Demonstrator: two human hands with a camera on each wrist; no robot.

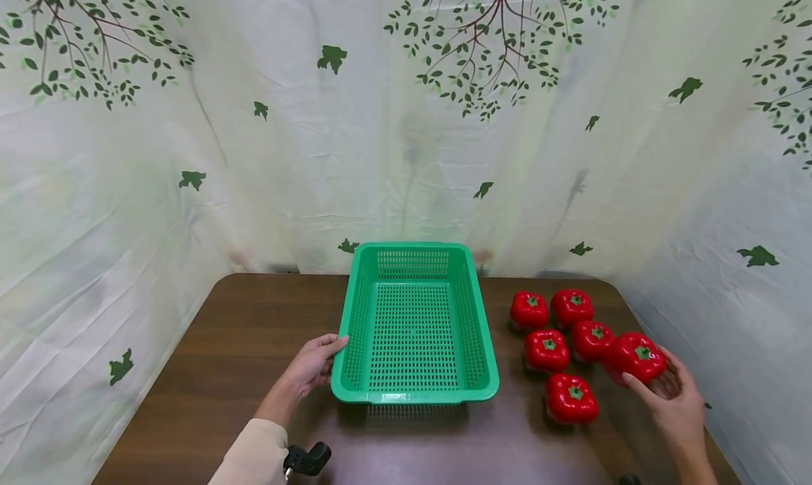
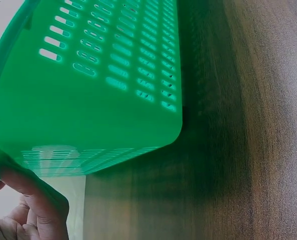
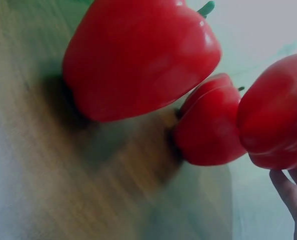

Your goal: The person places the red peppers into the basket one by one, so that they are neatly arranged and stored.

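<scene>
A green perforated plastic basket (image 1: 415, 398) stands on the brown table with nothing inside it. At its left rim my left hand (image 1: 311, 365) grips the edge, thumb on top; the left wrist view has the fingers (image 2: 41, 202) curled under the rim beside the basket's slotted wall (image 2: 83, 112). My right hand (image 1: 681, 404) holds a shiny red bell pepper (image 1: 636, 358) with a green stem, thumb at the near side. Fingers (image 3: 287, 192) reach under that bell pepper (image 3: 276, 117) in the right wrist view. Several more red bell peppers (image 1: 547, 351) stand to its left.
The nearest loose bell pepper (image 1: 571, 399) sits toward the table's front. Another bell pepper (image 1: 592, 340) overlaps the held one in the head view. Behind the dark wood table (image 1: 254, 316) hangs a pale curtain (image 1: 285, 154) printed with leaves.
</scene>
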